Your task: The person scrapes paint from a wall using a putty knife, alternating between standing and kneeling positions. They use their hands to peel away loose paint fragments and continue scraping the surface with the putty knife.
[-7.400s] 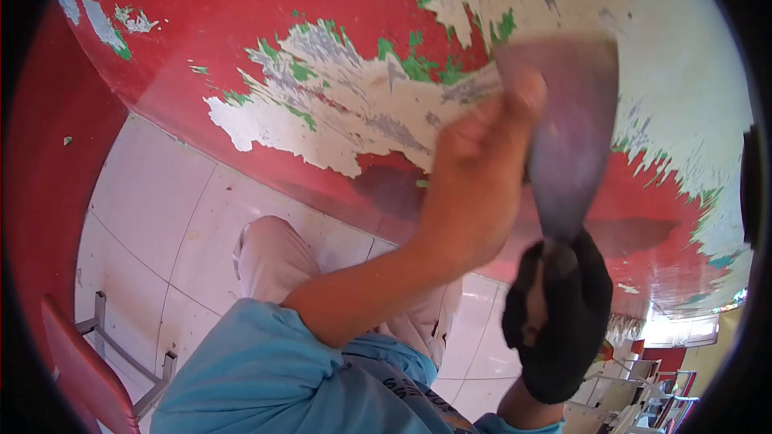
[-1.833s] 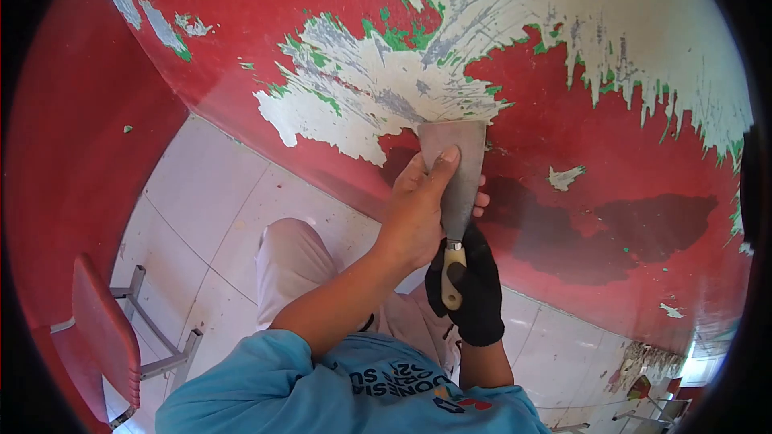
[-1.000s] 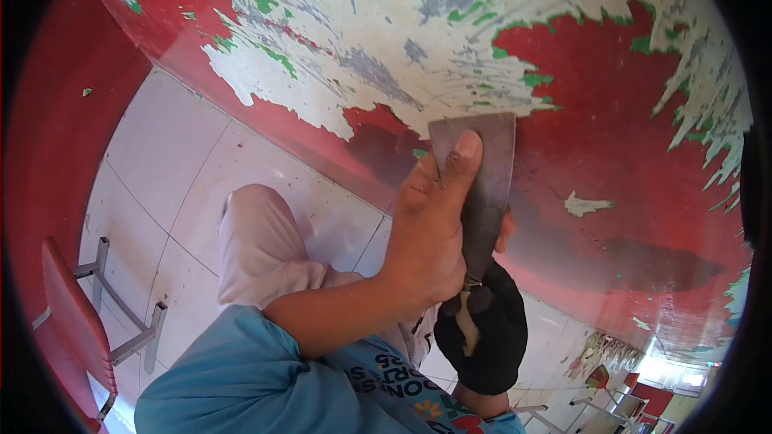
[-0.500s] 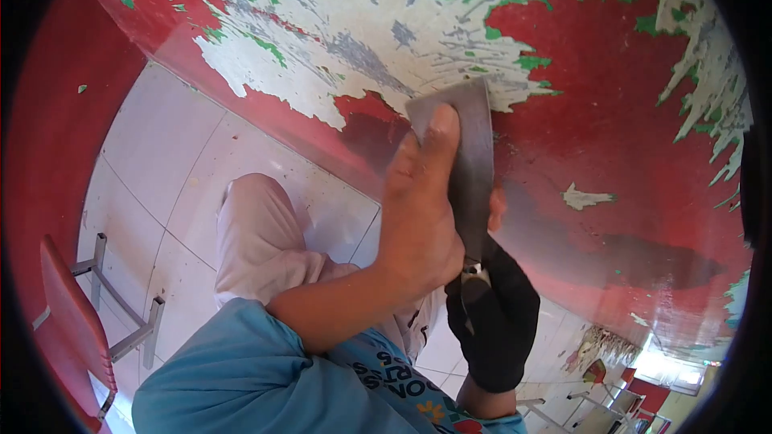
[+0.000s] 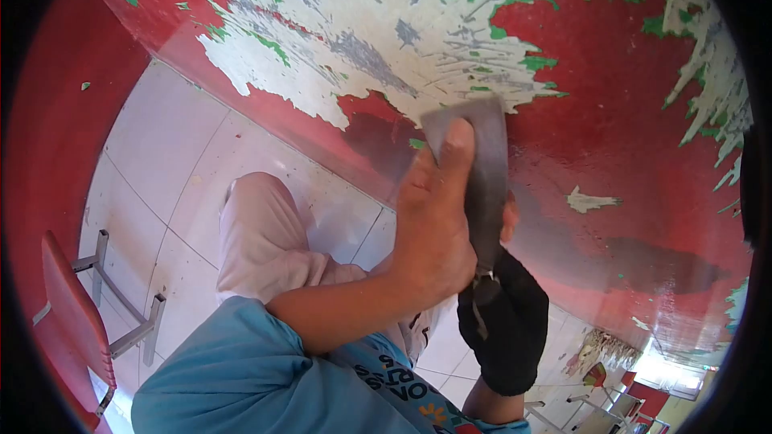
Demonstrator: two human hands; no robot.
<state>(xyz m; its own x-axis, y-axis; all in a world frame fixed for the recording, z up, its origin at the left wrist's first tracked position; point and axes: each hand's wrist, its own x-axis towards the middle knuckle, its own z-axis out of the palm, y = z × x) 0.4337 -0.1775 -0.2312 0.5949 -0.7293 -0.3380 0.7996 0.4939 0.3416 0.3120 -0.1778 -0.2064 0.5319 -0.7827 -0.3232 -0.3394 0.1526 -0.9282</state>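
Observation:
A wide-bladed paint scraper (image 5: 487, 185) lies against the wall, its broad edge at the border of red paint and bared white. My bare left hand (image 5: 434, 237) is closed around the blade, thumb pressed flat on its face and fingertips showing past the far side. Lower down, my right hand (image 5: 508, 325), in a black glove, grips the handle, which is mostly hidden. The wall (image 5: 611, 96) is red with large stripped patches of white and grey, edged in green. A small green patch shows just left of the blade.
Pale floor tiles (image 5: 161, 145) meet the wall along a slanting line. My bent knee (image 5: 257, 225) is close to the wall's foot. A red-seated metal chair (image 5: 76, 313) stands at the left; more metal furniture frames (image 5: 611, 402) are at the lower right.
Both hands and the scraper have shifted a little down and to the right along the wall. A small green patch now shows left of the blade.

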